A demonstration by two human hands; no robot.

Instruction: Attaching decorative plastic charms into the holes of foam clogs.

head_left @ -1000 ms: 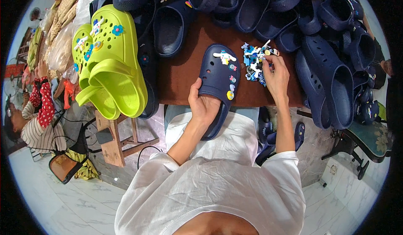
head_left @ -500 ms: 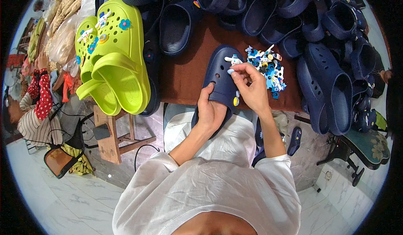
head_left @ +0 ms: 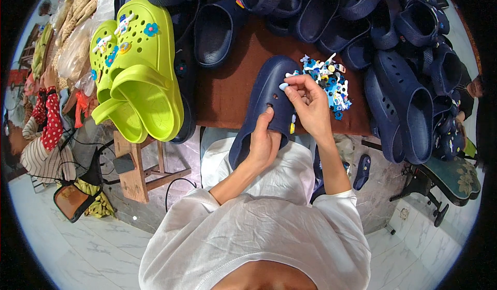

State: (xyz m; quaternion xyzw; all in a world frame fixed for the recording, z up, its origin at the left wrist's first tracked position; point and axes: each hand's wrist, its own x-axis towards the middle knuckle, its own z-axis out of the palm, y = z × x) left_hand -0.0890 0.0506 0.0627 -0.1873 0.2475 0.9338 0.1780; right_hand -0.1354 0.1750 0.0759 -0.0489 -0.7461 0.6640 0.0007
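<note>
A navy clog (head_left: 262, 89) is tilted on its side over the table's near edge, toe pointing away. My left hand (head_left: 265, 144) is closed on it, thumb on the upper by a vent hole and the other fingers hidden in the foot opening. Between the thumb and index finger of my right hand (head_left: 310, 101) is a small pale-blue shoe charm (head_left: 283, 86), held right at the clog's upper. A white charm and a yellow one show partly at the clog's right side. Just beyond my right hand lies a pile of loose charms (head_left: 337, 85), blue, white and black.
Lime-green clogs (head_left: 147, 46) with charms stand at the left of the brown-covered table (head_left: 222, 103). Many navy clogs (head_left: 215, 33) crowd its far side and right end (head_left: 414, 114). A wooden stool (head_left: 129, 171) with a phone stands lower left. Another person's dotted sleeve (head_left: 52, 116) shows at far left.
My left hand has rolled the clog, so its right-side charms are now mostly turned out of sight. Its heel has swung left. My right hand stays nearly in place with the pale-blue charm.
</note>
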